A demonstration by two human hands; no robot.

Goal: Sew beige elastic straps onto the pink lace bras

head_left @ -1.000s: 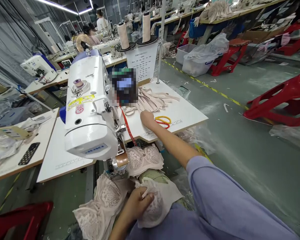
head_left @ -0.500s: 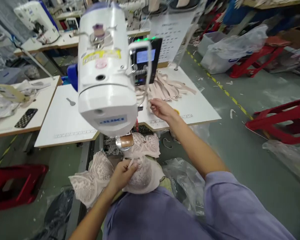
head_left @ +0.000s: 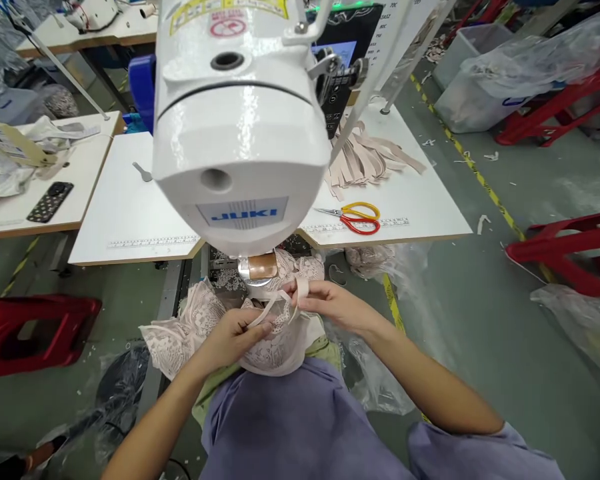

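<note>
A pale pink lace bra lies in my lap below the sewing machine. My left hand pinches a narrow light strip at its upper edge. Close beside it, my right hand is closed on a beige strap, which curves over the fingers. The two hands are almost touching, and where strip and strap meet is hard to make out. More lace cups hang to the left of my left hand. Other lace sits under the machine head, partly hidden.
A pile of beige straps lies on the white table at right, with red-and-yellow scissors in front. A phone rests on the left table. Red stools stand on both sides. Plastic bags lie on the floor.
My right hand has come back from the strap pile to my left hand, bringing a beige strap. The view has moved nearer the machine, and the scissors are now uncovered.
</note>
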